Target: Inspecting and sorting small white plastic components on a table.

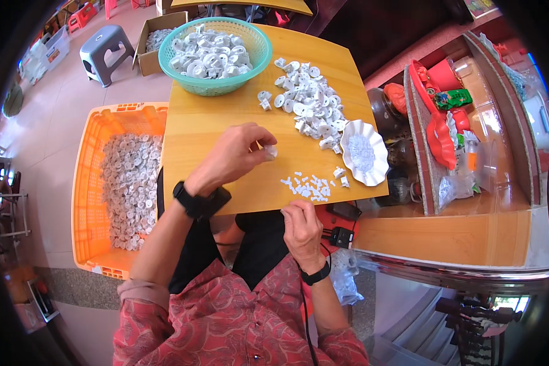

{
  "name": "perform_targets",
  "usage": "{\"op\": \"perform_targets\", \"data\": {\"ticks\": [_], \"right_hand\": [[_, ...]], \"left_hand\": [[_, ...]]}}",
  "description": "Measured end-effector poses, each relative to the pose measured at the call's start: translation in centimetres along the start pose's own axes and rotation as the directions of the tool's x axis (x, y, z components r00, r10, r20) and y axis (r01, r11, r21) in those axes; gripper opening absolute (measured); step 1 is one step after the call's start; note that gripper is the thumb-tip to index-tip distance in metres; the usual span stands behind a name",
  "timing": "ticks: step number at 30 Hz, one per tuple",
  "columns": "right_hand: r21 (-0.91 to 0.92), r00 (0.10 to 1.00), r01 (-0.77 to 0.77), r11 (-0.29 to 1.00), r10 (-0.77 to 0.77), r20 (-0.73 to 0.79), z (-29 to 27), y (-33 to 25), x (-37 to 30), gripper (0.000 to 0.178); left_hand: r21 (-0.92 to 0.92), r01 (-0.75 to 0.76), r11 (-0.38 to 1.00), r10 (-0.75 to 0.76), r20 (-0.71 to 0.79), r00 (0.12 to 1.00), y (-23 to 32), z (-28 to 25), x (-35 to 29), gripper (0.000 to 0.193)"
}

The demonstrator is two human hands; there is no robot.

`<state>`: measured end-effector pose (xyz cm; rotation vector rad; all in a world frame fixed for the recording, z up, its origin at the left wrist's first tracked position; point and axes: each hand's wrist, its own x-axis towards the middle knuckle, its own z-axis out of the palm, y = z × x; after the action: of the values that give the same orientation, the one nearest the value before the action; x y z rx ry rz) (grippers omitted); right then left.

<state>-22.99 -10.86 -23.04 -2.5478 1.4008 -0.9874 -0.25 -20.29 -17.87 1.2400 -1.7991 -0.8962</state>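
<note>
Over the middle of the wooden table [219, 116], my left hand [241, 149] pinches a small white plastic part [271, 150] between thumb and fingertips. My right hand [303, 230] is at the table's near edge with its fingers pressed together; whatever they hold, if anything, is too small to make out. Just beyond it lies a scatter of small white plastic pegs [311, 188]. A heap of white round plastic parts [311, 100] covers the table's far right. Two loose parts [340, 175] sit between the pegs and a scalloped white dish [378, 165] of small translucent pieces.
A green basket [259, 58] full of white parts stands at the table's far left. On the floor to the left is an orange crate [85, 195] of similar parts. Beyond are a cardboard box [146, 61] and a grey stool [107, 49]. A shelf unit [445, 226] flanks the right side.
</note>
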Motion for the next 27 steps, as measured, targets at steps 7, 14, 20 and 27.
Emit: {"op": "perform_targets", "data": {"ticks": [7, 14, 20, 27], "right_hand": [[0.633, 0.807, -0.537, 0.557, 0.558, 0.194, -1.0, -2.7, 0.3, 0.005], [0.724, 0.767, -0.55, 0.415, 0.593, 0.243, -3.2, -5.1, 2.7, 0.013], [0.685, 0.841, -0.496, 0.533, 0.492, 0.227, -3.6, -5.9, 3.5, 0.014], [0.732, 0.841, -0.462, 0.501, 0.511, 0.181, -3.0, -6.4, 3.2, 0.019]], "left_hand": [[-0.883, 0.208, 0.421, -0.28, 0.092, 0.956, 0.7, 2.8, -7.0, 0.028], [-0.982, 0.144, -0.123, -0.237, 0.17, 0.956, -0.8, 6.5, -9.7, 0.028], [-0.98, 0.128, -0.151, -0.249, 0.163, 0.955, -0.8, 7.0, -10.1, 0.029], [-0.978, 0.132, -0.162, -0.205, 0.164, 0.965, -0.7, 7.2, -10.6, 0.028]]}}
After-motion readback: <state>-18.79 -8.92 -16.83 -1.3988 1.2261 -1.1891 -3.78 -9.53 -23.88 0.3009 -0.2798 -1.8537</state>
